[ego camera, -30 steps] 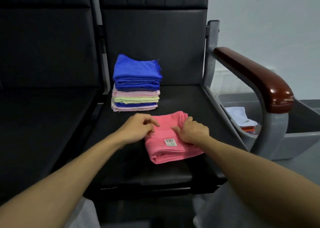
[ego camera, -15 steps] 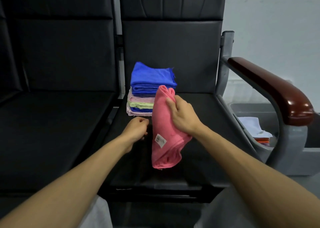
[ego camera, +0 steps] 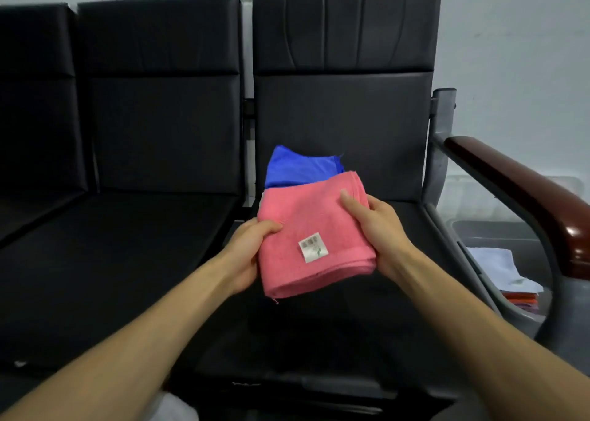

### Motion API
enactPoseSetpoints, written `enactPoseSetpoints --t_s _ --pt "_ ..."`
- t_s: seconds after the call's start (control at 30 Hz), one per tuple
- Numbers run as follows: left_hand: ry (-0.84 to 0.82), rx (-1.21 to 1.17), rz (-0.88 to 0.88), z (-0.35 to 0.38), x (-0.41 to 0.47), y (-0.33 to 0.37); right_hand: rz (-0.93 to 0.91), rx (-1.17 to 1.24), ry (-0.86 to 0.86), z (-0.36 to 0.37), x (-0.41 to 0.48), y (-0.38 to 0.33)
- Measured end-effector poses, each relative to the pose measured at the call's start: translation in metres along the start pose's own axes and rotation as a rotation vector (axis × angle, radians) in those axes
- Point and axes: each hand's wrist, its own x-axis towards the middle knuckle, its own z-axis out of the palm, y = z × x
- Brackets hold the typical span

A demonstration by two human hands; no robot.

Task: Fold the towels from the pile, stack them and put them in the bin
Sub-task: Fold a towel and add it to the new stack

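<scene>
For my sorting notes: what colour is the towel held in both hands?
The towel is pink; head view.

My arms are bare from the lower corners to my left hand (ego camera: 245, 249) and right hand (ego camera: 378, 229); some light cloth (ego camera: 175, 408) shows at the lower edge.

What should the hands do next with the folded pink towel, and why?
Probably lay it on the blue towel behind it. The pink towel is already folded, the left hand and right hand grip its sides, and it is held off the seat.
</scene>
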Motion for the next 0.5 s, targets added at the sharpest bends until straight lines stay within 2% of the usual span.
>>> enactPoseSetpoints --t_s 0.1,0.23,0.33,0.5 --pt "0.015 0.344 0.181 -0.004 0.016 0.028 0.008 -0.024 -0.080 -0.004 0.014 -0.011" --pt "0.087 0.770 0.421 0.000 0.052 0.066 -0.037 -0.035 -0.034 0.001 0.058 -0.031" --pt "0.202 0.826 0.519 0.008 0.094 0.091 -0.049 -0.032 -0.021 0.007 0.108 -0.045" --pt "0.246 0.840 0.457 0.017 0.164 0.111 -0.015 -0.037 0.047 0.011 0.182 -0.041"
